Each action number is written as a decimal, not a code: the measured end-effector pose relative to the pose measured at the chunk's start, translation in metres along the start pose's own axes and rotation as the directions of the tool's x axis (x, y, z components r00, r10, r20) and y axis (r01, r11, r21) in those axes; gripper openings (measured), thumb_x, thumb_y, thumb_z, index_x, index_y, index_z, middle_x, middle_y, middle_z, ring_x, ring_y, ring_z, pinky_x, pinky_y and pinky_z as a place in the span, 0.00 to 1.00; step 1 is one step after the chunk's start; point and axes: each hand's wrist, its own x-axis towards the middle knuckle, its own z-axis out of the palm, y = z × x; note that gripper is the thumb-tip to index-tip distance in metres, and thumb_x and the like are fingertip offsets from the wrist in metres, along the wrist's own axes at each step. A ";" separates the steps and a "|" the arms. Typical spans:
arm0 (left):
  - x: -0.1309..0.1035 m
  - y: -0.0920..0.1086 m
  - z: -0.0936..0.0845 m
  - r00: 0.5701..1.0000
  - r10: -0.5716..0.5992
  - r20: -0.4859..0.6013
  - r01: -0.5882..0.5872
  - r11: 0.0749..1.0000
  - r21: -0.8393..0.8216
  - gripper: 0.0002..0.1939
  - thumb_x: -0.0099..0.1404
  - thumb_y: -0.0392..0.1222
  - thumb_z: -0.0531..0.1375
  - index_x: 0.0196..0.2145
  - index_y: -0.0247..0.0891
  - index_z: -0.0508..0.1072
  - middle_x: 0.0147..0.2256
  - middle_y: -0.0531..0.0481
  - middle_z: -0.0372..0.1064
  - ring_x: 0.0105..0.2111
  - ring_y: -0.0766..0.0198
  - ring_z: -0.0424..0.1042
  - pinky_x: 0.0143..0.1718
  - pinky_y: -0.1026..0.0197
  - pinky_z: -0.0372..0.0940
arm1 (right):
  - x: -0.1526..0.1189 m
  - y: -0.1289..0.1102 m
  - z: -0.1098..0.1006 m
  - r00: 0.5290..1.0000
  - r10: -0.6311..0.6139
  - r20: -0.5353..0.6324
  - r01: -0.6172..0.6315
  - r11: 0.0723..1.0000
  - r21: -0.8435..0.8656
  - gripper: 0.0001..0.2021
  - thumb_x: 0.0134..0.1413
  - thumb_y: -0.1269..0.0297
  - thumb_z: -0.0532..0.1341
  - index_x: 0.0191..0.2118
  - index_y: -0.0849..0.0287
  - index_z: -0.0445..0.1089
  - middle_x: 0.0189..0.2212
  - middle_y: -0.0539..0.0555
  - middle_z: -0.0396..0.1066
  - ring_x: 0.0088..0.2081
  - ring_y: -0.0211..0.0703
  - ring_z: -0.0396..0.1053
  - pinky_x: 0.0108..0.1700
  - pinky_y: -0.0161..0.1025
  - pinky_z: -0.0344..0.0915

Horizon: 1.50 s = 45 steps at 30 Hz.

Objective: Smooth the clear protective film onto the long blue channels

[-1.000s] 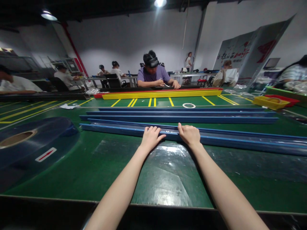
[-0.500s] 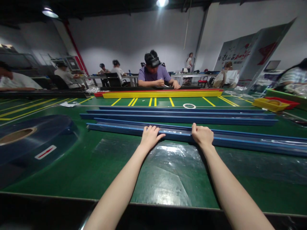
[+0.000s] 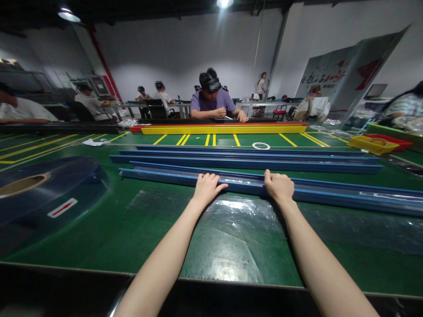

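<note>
A long blue channel lies nearest me across the green table. My left hand rests over its near wall, fingers bent over the edge and thumb stretched to the right. Further right, my right hand is closed around the same channel, its fingertips hidden from view. Behind it, more blue channels lie side by side. Clear plastic film lies flat on the table between my forearms.
On the left sits a big roll of clear blue film. Yellow and red bars lie across the table, with a person working behind them. A white ring and a yellow tray are further back.
</note>
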 end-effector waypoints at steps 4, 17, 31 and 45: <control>0.000 0.001 0.001 1.000 0.002 -0.002 -0.002 1.000 0.010 0.22 0.62 0.59 0.47 0.34 0.38 0.70 0.35 0.48 0.70 0.38 0.57 0.65 0.39 0.56 0.51 | 0.000 -0.001 -0.002 1.000 0.002 0.016 -0.003 1.000 0.003 0.27 0.58 0.56 0.41 0.29 0.61 0.76 0.28 0.62 0.73 0.32 0.47 0.71 0.33 0.37 0.61; 0.000 0.001 0.000 1.000 -0.004 0.004 0.004 1.000 -0.015 0.22 0.62 0.58 0.48 0.34 0.38 0.70 0.35 0.47 0.70 0.38 0.57 0.65 0.39 0.56 0.51 | -0.001 -0.001 -0.003 1.000 0.000 0.029 -0.001 1.000 0.006 0.27 0.58 0.56 0.41 0.30 0.60 0.76 0.28 0.61 0.74 0.34 0.49 0.71 0.33 0.38 0.60; 0.000 0.001 0.001 1.000 -0.008 0.006 0.008 1.000 -0.001 0.22 0.62 0.59 0.48 0.34 0.38 0.70 0.35 0.47 0.70 0.38 0.57 0.65 0.38 0.57 0.51 | -0.001 0.000 -0.002 0.999 -0.019 0.027 0.019 1.000 0.013 0.27 0.58 0.56 0.41 0.30 0.60 0.76 0.28 0.62 0.73 0.32 0.47 0.70 0.32 0.37 0.59; 0.000 0.003 -0.001 1.000 -0.013 0.000 0.013 1.000 0.012 0.23 0.62 0.59 0.47 0.34 0.37 0.70 0.35 0.46 0.70 0.38 0.56 0.64 0.39 0.56 0.52 | -0.016 -0.025 0.005 0.935 -0.287 -0.211 0.298 0.954 0.026 0.21 0.57 0.61 0.45 0.23 0.62 0.71 0.25 0.55 0.71 0.27 0.36 0.65 0.24 0.34 0.43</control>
